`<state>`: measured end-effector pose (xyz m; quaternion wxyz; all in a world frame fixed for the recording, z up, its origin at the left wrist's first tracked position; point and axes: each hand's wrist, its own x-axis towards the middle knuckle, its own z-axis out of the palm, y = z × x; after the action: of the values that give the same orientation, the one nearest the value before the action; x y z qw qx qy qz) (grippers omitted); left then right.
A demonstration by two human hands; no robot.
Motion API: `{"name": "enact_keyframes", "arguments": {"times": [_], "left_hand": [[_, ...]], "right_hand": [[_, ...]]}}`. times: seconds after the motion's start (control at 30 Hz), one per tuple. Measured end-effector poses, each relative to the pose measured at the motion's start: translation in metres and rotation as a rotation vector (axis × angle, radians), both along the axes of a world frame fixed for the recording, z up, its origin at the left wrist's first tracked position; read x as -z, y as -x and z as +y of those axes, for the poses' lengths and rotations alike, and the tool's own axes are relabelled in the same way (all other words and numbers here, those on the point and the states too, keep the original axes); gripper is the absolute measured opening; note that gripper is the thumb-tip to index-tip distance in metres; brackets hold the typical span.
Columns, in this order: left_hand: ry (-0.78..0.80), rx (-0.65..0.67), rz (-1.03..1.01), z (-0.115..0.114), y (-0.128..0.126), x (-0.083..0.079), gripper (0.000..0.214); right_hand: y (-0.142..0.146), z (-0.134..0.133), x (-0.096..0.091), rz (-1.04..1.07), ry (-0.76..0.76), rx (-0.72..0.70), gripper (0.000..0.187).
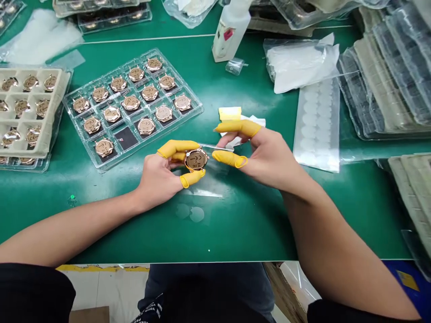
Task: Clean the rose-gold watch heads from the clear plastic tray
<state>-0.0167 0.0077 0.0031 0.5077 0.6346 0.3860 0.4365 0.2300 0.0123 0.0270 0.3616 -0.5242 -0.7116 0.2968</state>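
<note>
The work surface is a green table (235, 224) carrying stacked plastic trays (387, 80) along its right side. A white plastic bottle (230, 31) and a bag of white pads (301, 65) stand toward the far edge. A clear blister tray (178, 77) of rose-gold watch cases lies left of centre, and a beige pulp tray (64, 80) of similar cases sits at the far left. A sheet of white round pads (316, 125) lies right of the hands, and two clear film discs (190, 213) lie on the table nearer the person.

Operation in hand: the watch case (196, 159) is held just above the table, between the hands, with its printed back facing up. The left hand (158, 179) grips it at the rim, its fingers closed narrowly around the case. The right hand (272, 154) pinches a slender strip (215, 146) in a narrow hold. The strip's material cannot be determined, and its tip reaches the upper rim of the case. Yellow finger cots (178, 148) cover the working fingertips of both hands.
</note>
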Motion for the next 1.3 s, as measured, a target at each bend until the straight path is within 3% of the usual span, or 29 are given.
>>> {"name": "enact_keyframes", "arguments": {"times": [0.13,0.3,0.5,0.6,0.7,0.8,0.87,0.97,1.3], "left_hand": [[-0.115,0.027,0.057,0.0,0.001,-0.001,0.046],[-0.097,0.036,0.013,0.003,-0.001,-0.002,0.045],[0.049,0.032,-0.033,0.006,-0.003,-0.001,0.05],[0.135,0.026,-0.062,0.009,-0.004,-0.002,0.051],[0.199,0.015,-0.061,0.011,-0.004,-0.003,0.053],[0.207,0.019,-0.019,0.011,-0.005,-0.003,0.053],[0.181,0.035,0.01,0.01,-0.004,-0.002,0.052],[0.148,0.05,0.037,0.008,-0.004,0.0,0.052],[0.111,0.038,0.105,0.006,-0.003,0.001,0.05]], "right_hand": [[0.008,-0.002,-0.008,0.094,0.133,0.003,0.034],[0.003,0.0,-0.013,0.045,0.173,-0.055,0.016],[0.005,-0.002,-0.01,-0.129,-0.086,-0.077,0.001],[0.007,-0.006,-0.015,-0.076,-0.18,-0.073,0.007],[0.014,-0.011,-0.02,0.326,-0.074,-0.076,0.017],[0.028,-0.017,-0.015,0.582,0.125,0.09,0.022],[0.039,-0.02,-0.008,0.564,0.237,0.17,0.023],[0.05,-0.023,-0.001,0.59,0.338,0.177,0.025],[0.057,-0.026,0.002,0.527,0.333,0.229,0.022]]}}
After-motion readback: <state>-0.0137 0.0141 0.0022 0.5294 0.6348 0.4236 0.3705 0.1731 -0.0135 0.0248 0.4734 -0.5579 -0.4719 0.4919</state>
